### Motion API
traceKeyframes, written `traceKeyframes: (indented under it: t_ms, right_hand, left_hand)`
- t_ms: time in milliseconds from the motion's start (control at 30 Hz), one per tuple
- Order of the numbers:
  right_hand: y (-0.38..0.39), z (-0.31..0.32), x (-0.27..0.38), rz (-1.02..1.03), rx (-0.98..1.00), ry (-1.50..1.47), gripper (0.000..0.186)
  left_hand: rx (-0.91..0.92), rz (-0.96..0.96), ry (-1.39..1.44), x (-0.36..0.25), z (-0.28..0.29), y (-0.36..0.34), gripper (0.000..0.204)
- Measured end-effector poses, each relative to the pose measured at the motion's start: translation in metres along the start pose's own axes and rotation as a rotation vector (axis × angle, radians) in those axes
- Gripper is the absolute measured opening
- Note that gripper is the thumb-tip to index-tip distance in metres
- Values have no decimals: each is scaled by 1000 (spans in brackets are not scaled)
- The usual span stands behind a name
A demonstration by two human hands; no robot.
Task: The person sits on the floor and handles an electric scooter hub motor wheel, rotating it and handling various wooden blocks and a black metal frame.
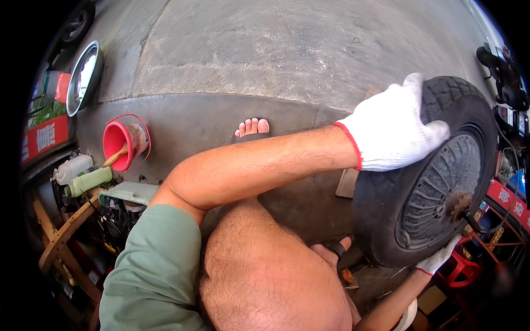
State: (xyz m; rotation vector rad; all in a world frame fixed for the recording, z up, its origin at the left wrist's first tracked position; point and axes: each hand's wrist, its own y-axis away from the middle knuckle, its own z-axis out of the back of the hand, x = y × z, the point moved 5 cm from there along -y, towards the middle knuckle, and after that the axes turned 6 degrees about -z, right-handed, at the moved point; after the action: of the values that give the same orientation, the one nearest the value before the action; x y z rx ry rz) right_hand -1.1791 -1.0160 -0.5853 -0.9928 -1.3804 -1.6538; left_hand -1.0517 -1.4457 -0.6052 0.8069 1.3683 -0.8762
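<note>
Fingers of gloved L hand [395,127] clamped on wheel [433,190], thumb over its side; gloved R hand [441,257] at its lower edge nr axle [471,222], fingers mostly hidden, can't tell if closed. Wheel's tilted, person's R. Red bucket [122,144] w/ brush [117,156], far L.

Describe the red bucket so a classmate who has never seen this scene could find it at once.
From the big black wheel, cross the concrete floor to the picture's left side. There, between a shiny metal basin and a pale green bottle, is the bucket: unlike them, it is red, with a wooden handle sticking out.
</note>
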Motion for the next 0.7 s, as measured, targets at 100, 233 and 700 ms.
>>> traceKeyframes:
  t_ms: [100,233,700]
  right_hand:
    - [1,-33,-130,-125,-177,282,84]
    - [-28,-25,-190,-351,68,30,91]
    - [-32,-21,-174,-211,-94,104,83]
  left_hand:
    - [104,320,-214,128,-4,27,86]
    - [-28,385,-234,162,-9,32,83]
    - [-69,288,-235,187,-17,28,79]
